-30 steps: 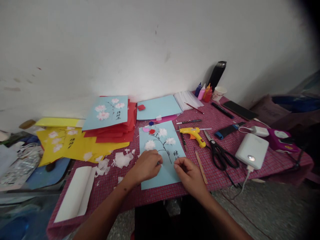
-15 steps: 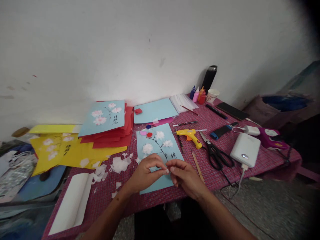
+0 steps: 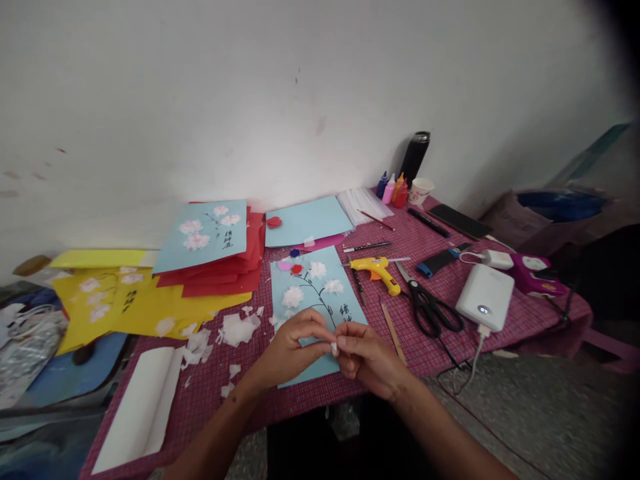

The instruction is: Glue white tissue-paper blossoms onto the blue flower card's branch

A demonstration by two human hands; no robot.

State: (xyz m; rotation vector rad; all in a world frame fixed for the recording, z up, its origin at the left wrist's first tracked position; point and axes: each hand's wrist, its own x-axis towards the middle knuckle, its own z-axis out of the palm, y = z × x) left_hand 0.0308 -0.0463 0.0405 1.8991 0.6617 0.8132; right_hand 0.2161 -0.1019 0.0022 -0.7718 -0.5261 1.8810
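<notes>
Above the lower part of a light blue sheet (image 3: 313, 375), my left hand (image 3: 300, 343) and my right hand (image 3: 367, 353) meet at the fingertips. Both are closed in a pinch on a tiny piece of white paper (image 3: 335, 347), mostly hidden by the fingers. The sheet carries a dark painted branch (image 3: 316, 291), black writing and raised white paper flowers (image 3: 293, 297). Near its top edge lie small dabs of red (image 3: 297, 269), pink and dark blue. Torn white paper (image 3: 239, 329) is scattered left of the sheet.
Right of the sheet lie a yellow glue gun (image 3: 376, 272), black-handled scissors (image 3: 433, 310), a wooden strip (image 3: 393, 333) and a white power bank (image 3: 485, 297) with cables. Red and blue cards (image 3: 205, 233) are stacked at the left. Paint bottles (image 3: 389, 189) and a black flask (image 3: 415, 157) stand at the back.
My fingertips have drawn together and the white bit shows more between them. The whole view has shifted slightly; the things on the table stay put.
</notes>
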